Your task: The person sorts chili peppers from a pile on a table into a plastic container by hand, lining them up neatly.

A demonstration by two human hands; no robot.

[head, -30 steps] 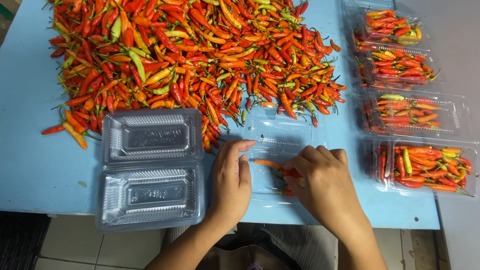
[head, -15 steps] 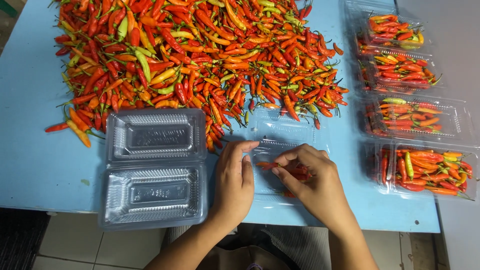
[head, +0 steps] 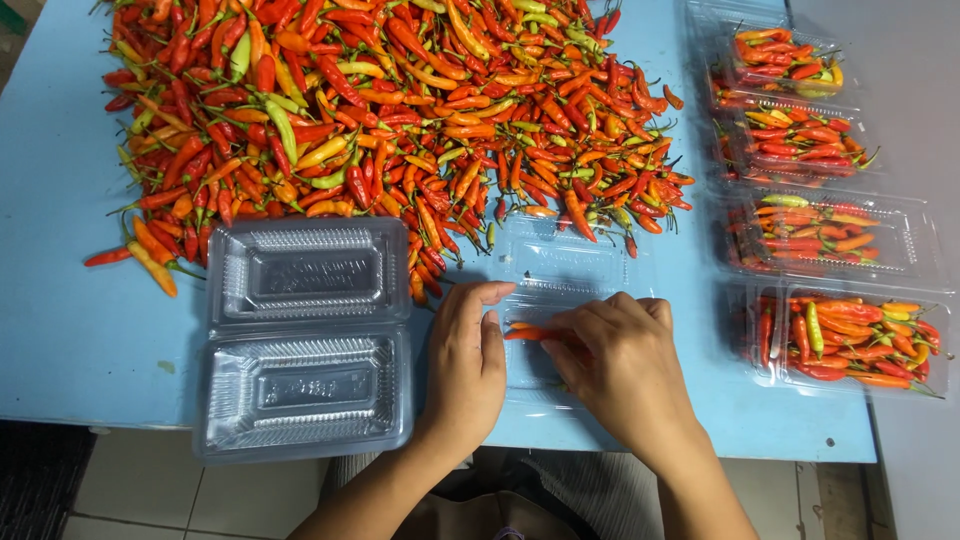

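Observation:
An open clear plastic clamshell box [head: 565,262] lies on the blue table [head: 60,300] right in front of me. My left hand [head: 468,360] rests flat on its near left part, fingers together. My right hand [head: 618,365] lies over the near half and pinches a red-orange chili [head: 525,332] between thumb and fingers, low in the box. A large heap of red, orange and green chilies [head: 400,110] spreads across the table just beyond the box.
A second open clamshell box [head: 305,335], with nothing in it, sits to the left at the table's near edge. Several closed boxes packed with chilies [head: 845,335] line the right side. Loose chilies [head: 140,255] stray at the heap's left.
My view has shifted slightly. My right hand has moved a little left with the chili, closer to my left hand; my left hand stays on the box.

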